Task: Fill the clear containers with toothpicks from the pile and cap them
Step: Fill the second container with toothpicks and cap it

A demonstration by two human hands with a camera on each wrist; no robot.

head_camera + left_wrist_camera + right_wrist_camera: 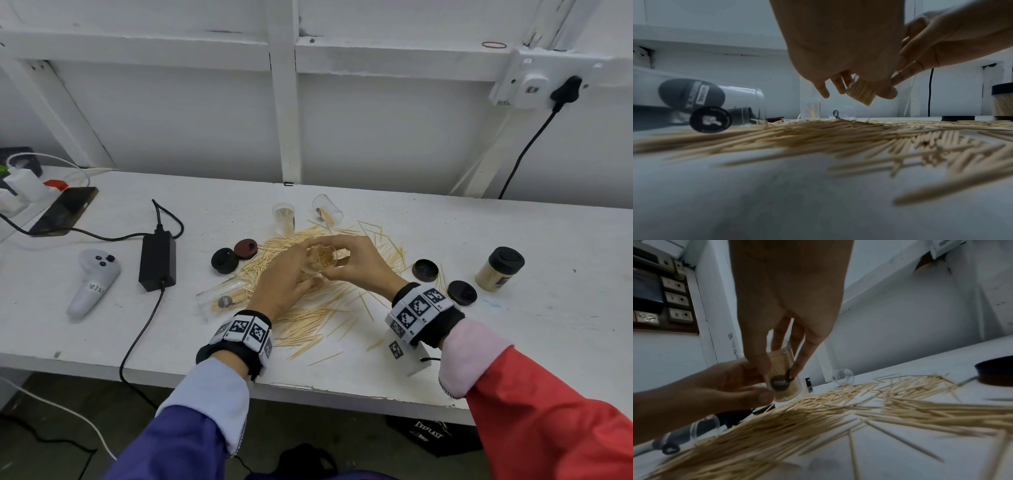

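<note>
On the white workbench [445,240], both hands hold a toothpick-packed clear plastic container [323,260] above the pale toothpick pile [308,318]: left hand [279,284] and right hand [359,263] fingers curl around it. Filling looks done; capping needs a black round lid [424,270].

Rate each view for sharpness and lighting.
Head view: bright, even light, sharp, wide-angle bend at the edges. Left wrist view: dim and bluish, near toothpicks blurred, held container in shadow. Right wrist view: dim, foreground toothpicks smeared; container's label soft.
</note>
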